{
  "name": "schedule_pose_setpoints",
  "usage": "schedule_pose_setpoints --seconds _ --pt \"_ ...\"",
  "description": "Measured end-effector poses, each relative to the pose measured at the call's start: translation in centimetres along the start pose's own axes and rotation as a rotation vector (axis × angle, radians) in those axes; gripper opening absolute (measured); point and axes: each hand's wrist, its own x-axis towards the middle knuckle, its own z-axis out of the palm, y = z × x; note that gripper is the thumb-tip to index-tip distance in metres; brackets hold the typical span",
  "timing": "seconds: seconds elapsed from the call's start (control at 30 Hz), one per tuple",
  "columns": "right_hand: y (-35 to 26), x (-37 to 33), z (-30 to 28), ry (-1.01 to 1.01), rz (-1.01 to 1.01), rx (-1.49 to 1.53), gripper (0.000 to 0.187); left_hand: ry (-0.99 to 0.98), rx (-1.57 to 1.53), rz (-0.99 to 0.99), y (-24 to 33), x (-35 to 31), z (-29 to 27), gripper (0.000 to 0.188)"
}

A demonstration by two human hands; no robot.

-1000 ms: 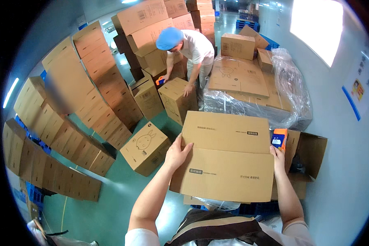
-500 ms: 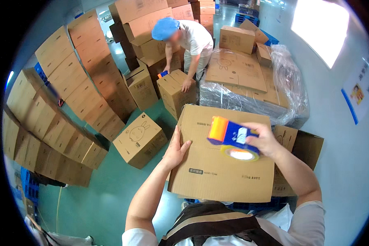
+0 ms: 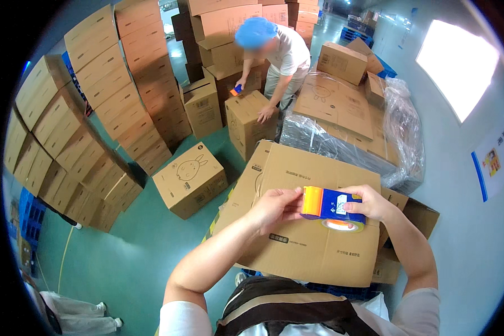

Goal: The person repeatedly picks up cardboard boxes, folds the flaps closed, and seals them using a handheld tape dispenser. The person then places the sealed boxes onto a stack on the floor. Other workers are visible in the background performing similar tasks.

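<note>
In front of me lies a large brown cardboard box [image 3: 319, 260], its flaps folded down on top. Above it, my right hand [image 3: 369, 203] is closed around a blue and orange tape dispenser [image 3: 333, 204] with a roll of tape in it. My left hand [image 3: 280, 210] reaches over the box. Its thumb and fingers close on the orange front end of the dispenser; whether they pinch a tape end is too small to see.
Beyond the box, a person in a blue cap [image 3: 274, 53] bends over another carton [image 3: 249, 126], holding a tape dispenser. A carton with a rabbit drawing [image 3: 189, 179] stands on the green floor. Stacked cartons [image 3: 95, 73] rise at left; a plastic-wrapped pallet load [image 3: 341, 106] stands behind.
My left hand has left the box's left side and moved right to the dispenser's orange end. The dispenser has come slightly lower and right. The co-worker's dispenser has lifted off the other carton.
</note>
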Motion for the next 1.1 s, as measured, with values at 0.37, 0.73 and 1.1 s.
schedule_pose_setpoints --seconds 0.37,0.73,1.1 --pt "-2.0 0.3 0.5 -0.04 0.034 -0.246 0.044 0.168 0.116 -0.01 1.2 0.0 -0.7 0.016" --pt "-3.1 -0.1 0.2 0.038 0.194 -0.412 0.04 0.53 0.32 0.005 7.2 -4.7 -12.7 0.011" --pt "-3.4 0.8 1.5 0.082 0.258 -0.508 0.041 0.528 0.53 -0.06 2.5 -0.6 -14.8 0.032"
